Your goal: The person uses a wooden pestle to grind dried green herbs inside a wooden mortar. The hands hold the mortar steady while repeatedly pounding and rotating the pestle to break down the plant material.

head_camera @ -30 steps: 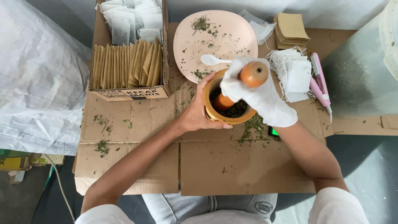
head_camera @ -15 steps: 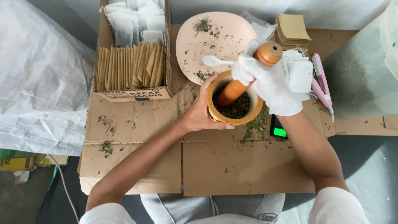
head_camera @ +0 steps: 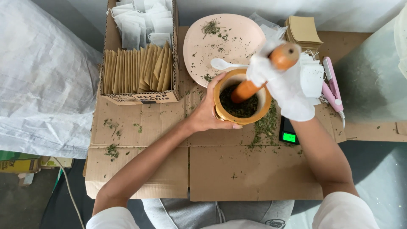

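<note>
So the whole setup sits on flattened cardboard laid over the tabletop, brown and matte, probably there to catch the green crumbs scattered all over it. At about 10 o'clock from the middle there's a cardboard box with tan paper sachets stood on edge in a tidy row, white filter bags piled behind them, so they're easy to pull one by one. At 12 o'clock, a smooth pale pink plate speckled with dried leaf bits, a white plastic spoon resting on its lower edge. Dead centre is the round wooden mortar, yellowish, with dark crushed herb inside. The bare left hand is wrapped around its near side to keep it from sliding. The right hand, in a white cloth glove, is closed around the orange wooden pestle, which leans toward 2 o'clock with its tip down in the herb. A small scale with a green display peeks out at 4 o'clock.
</note>
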